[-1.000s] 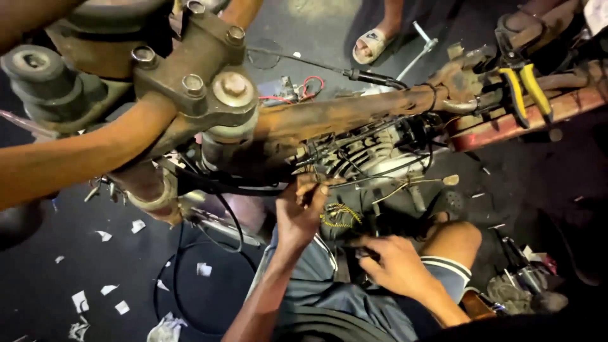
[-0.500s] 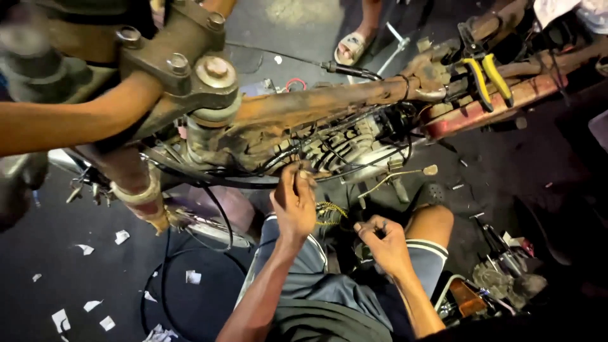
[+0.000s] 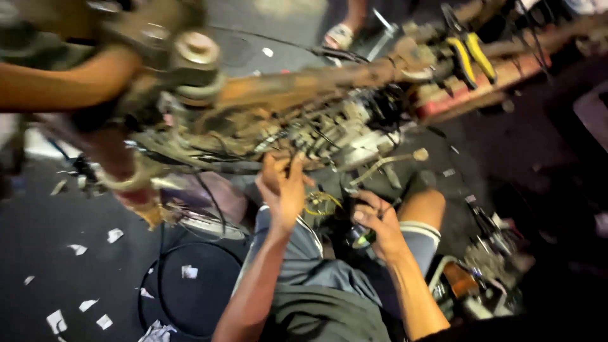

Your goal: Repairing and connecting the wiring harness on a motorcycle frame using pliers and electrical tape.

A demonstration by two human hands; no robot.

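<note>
A rusty motorcycle frame (image 3: 304,88) stretches across the top of the view, stripped bare, which leaves the engine (image 3: 342,136) beneath its main tube open to reach from below. The person sits low on the dark floor (image 3: 69,272) with knees up under the engine, so both hands can work upward into it.

The engine hangs just under the tube, wrapped in loose black wires (image 3: 209,190) that droop toward the floor. The left hand (image 3: 283,190) reaches up with its fingers spread and pressed against the underside of the engine and the wires there; its grip is apart, touching rather than clasping. The right hand (image 3: 375,221) sits lower, near the right knee, and its grip is closed around a small dark tool (image 3: 360,237) with a green spot at its end; what kind of tool it is cannot be told.

A red plank (image 3: 481,95) lies beyond the frame at upper right, and a pair of yellow-handled pliers (image 3: 470,56) rests on it, close to hand. Small white paper scraps (image 3: 114,235) dot the floor at left.

The whole view is smeared by motion. The frame runs off the left and top edges. Someone else's sandalled foot (image 3: 339,35) shows at the top, the rest cut off. The clutter at lower right is too blurred to name.
</note>
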